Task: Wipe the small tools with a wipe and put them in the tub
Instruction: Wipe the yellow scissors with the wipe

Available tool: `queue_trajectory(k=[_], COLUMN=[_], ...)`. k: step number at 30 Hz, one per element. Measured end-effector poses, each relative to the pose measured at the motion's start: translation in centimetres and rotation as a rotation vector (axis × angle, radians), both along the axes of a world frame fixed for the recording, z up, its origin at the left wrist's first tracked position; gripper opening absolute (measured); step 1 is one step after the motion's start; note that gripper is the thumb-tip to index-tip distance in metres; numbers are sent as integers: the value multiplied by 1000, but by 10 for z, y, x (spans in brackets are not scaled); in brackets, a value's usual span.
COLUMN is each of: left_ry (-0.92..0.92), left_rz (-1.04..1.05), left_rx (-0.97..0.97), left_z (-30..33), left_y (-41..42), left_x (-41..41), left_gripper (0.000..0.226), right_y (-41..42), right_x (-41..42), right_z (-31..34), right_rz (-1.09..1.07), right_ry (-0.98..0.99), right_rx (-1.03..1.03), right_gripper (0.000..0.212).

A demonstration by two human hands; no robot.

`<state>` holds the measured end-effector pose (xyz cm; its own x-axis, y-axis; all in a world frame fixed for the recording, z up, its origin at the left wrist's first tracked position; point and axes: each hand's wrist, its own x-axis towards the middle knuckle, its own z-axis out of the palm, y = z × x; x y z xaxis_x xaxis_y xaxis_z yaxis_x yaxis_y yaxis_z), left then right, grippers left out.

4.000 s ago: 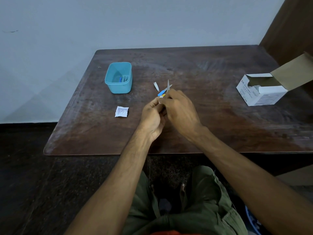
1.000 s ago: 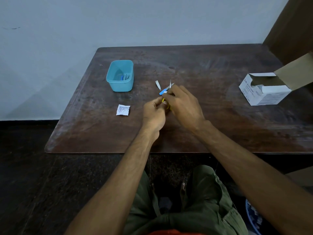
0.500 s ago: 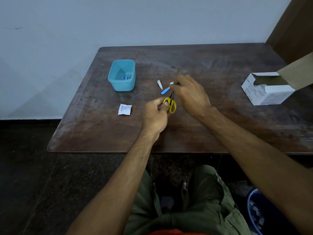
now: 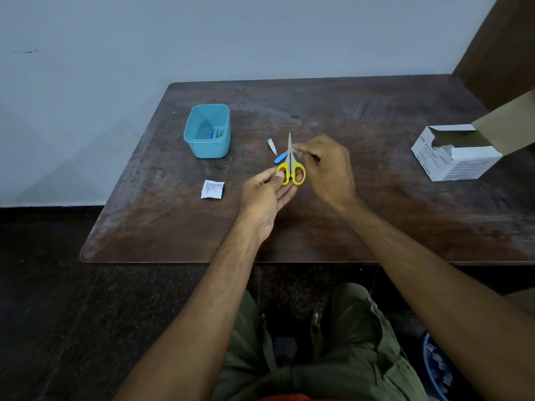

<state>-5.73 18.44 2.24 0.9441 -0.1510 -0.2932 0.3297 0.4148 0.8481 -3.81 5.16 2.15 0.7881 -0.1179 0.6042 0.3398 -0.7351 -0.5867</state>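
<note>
Both hands (image 4: 301,175) on yellow scissors (image 4: 290,169)

A dark wooden table by a pale wall

The brown table (image 4: 347,227) is scratched and a bit shiny, and its far edge sits against a plain grey-blue wall (image 4: 231,33). A brown wooden panel (image 4: 503,44) stands far right. The floor (image 4: 43,299) is dark. The light is dim.

Both bare forearms reach forward over the near edge of the table and converge toward its middle. The left hand (image 4: 267,195) lies palm-up, thumb pressed down in a pinching grip. The right hand (image 4: 327,166) arches knuckles-up just beside it, fingertips (image 4: 298,147) drawn together in a pinch.
</note>
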Motion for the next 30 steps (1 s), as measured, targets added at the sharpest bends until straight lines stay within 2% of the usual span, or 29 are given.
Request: queue_trajectory(k=[4, 8, 10, 18, 22, 24, 30], left_ry=[7, 31, 41, 21, 56, 55, 15], left_rz=[11, -15, -15, 20, 32, 25, 4], left_rx=[5, 12, 13, 27, 23, 23, 18], left_z=[1, 1, 3, 2, -1, 0, 3], left_y=[3, -2, -3, 4, 2, 0, 2], left_x=[1, -3, -4, 3, 2, 1, 2], left_gripper=[20, 21, 19, 20, 19, 21, 23], right_y=[1, -3, -3, 0, -6, -4, 9], right_x=[-16, -7, 1, -23, -9, -5, -25], right_z=[-6, 3, 9, -1, 8, 11, 3], right_rz=[49, -32, -59, 80, -58, -68, 87], right_ry=[31, 17, 19, 148, 184, 195, 185], right_rx=[48, 180, 178, 120, 384, 451, 229], right_gripper=[26, 25, 26, 27, 20, 18, 18])
